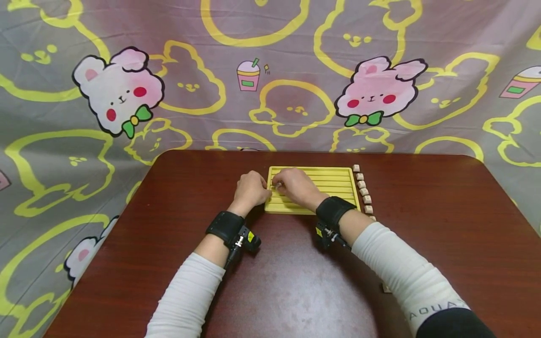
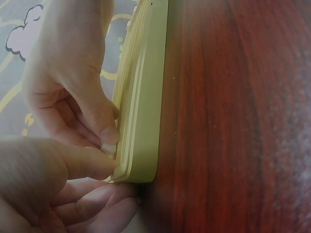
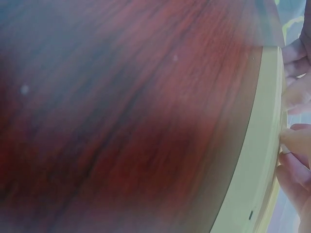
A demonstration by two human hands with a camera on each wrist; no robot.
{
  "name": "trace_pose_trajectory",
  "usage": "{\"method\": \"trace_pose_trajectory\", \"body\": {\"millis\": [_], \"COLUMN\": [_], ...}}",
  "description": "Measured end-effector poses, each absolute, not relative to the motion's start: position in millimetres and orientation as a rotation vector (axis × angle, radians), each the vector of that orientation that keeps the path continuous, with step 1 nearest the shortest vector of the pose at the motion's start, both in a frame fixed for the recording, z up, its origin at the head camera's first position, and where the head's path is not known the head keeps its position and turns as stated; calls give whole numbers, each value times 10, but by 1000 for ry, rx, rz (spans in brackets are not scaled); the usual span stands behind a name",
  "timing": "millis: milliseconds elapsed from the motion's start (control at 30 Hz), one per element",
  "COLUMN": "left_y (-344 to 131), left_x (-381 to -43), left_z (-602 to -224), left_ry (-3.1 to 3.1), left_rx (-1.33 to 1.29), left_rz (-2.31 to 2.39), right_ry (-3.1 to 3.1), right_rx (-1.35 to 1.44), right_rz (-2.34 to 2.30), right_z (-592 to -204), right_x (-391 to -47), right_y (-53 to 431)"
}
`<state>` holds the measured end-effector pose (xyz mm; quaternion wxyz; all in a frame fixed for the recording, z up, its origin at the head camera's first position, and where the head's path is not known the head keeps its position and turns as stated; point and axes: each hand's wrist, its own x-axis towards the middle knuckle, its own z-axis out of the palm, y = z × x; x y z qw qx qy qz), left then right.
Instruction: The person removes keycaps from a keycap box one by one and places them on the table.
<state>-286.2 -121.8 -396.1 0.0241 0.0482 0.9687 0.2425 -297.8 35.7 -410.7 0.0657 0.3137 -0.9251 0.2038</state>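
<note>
A yellow tray (image 1: 334,190) with parallel ridges lies on the table. My left hand (image 1: 252,189) holds its left end; in the left wrist view the thumb rests over the rim and the other fingers curl beneath the corner. My right hand (image 1: 297,185) reaches over the tray and pinches a small white tile (image 2: 108,147) between thumb and fingers, close over the slats near the left end. The right hand's fingers hide most of that tile. In the right wrist view both hands appear only at the right edge, beyond the tray's side wall (image 3: 248,160).
Several small cream tiles (image 1: 362,191) stand in a column along the tray's right side. Another pale tile (image 1: 386,288) shows partly from under the right sleeve. A patterned cloth (image 1: 296,70) hangs behind the brown table (image 1: 190,188).
</note>
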Motion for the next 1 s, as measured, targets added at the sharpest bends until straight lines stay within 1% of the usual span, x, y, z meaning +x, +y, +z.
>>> {"method": "trace_pose_trajectory", "body": {"millis": [600,1000], "left_y": [-1200,-1187], "left_x": [-2878,-2890], "left_z": [-3959,-3962], "left_ry": [2981,2954], "left_rx": [154,121], "left_rz": [755,768], "right_ry": [-2791,-2796], "right_rx": [952,994], "right_rz": [663,655], "right_z": [-4088,-3964], "right_x": [-2890,-2764], "right_y": [526,684]}}
